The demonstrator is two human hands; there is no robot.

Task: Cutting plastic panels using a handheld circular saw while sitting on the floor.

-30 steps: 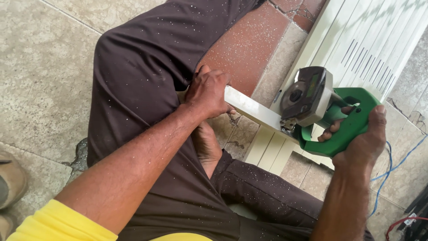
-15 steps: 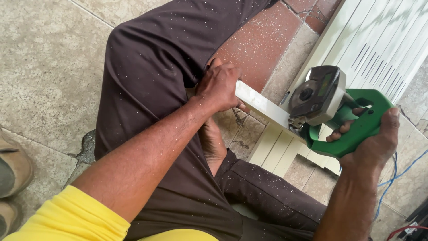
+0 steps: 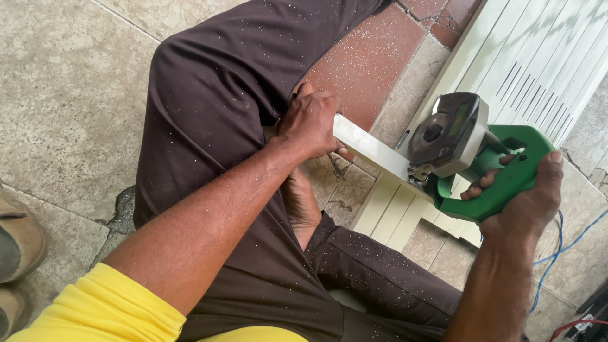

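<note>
Your left hand (image 3: 313,123) is wrapped tight round the near end of a cream-coloured strip (image 3: 370,152), pinning it against your knee in those dust-speckled brown trousers (image 3: 234,82). The strip runs out flat to your right, straight under the cutting head of the green power saw (image 3: 472,155). Your right hand (image 3: 522,202) is closed on the saw's green handle, fingers (image 3: 475,187) curled through the loop, thumb over the top. The grey guard and motor housing sit right over the strip's far end; whether the blade is touching, you can't tell from here. Beneath and behind the saw lies a stack of ribbed cream panels (image 3: 538,57) on the tiled floor (image 3: 69,95). Your bare foot (image 3: 303,206) is tucked under the strip. A blue cable (image 3: 557,247) trails by your right wrist, and a sandal (image 3: 19,237) sits at the far left.
</note>
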